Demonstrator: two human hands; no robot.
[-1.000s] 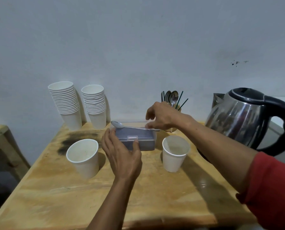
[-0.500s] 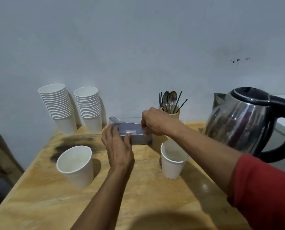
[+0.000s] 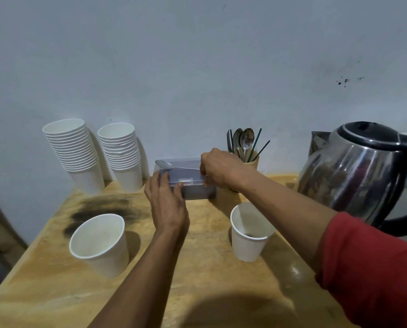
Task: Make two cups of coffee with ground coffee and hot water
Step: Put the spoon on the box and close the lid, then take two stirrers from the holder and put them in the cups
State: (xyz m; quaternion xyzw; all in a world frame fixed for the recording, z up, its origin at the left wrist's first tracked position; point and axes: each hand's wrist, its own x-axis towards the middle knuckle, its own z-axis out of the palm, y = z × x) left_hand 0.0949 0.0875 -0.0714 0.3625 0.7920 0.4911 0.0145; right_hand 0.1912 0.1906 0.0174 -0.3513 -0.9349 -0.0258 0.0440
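A: Head view. Report the state of both hands and the location of the coffee container.

B: The left hand (image 3: pixel 167 204) has its fingers (image 3: pixel 161 182) curled over the near-left edge of the clear coffee container (image 3: pixel 193 185), gripping it. The container sits on the wooden surface (image 3: pixel 197 280), between the two hands. The right hand (image 3: pixel 221 169) pinches the handle of a spoon (image 3: pixel 164 164) at the container's right end; the spoon bowl extends left, above the container and just beyond the left fingers.

A: Position of the cups?

B: One paper cup (image 3: pixel 100 242) stands near and to the left of the left fingers. A second paper cup (image 3: pixel 249 233), with dark grounds at its bottom, stands below the right fingers.

A: Remaining items?

B: Kettle (image 3: pixel 363 176) well right of the right fingers; utensil holder (image 3: pixel 247 150) just behind them; two cup stacks (image 3: pixel 79 155) left of the left fingers
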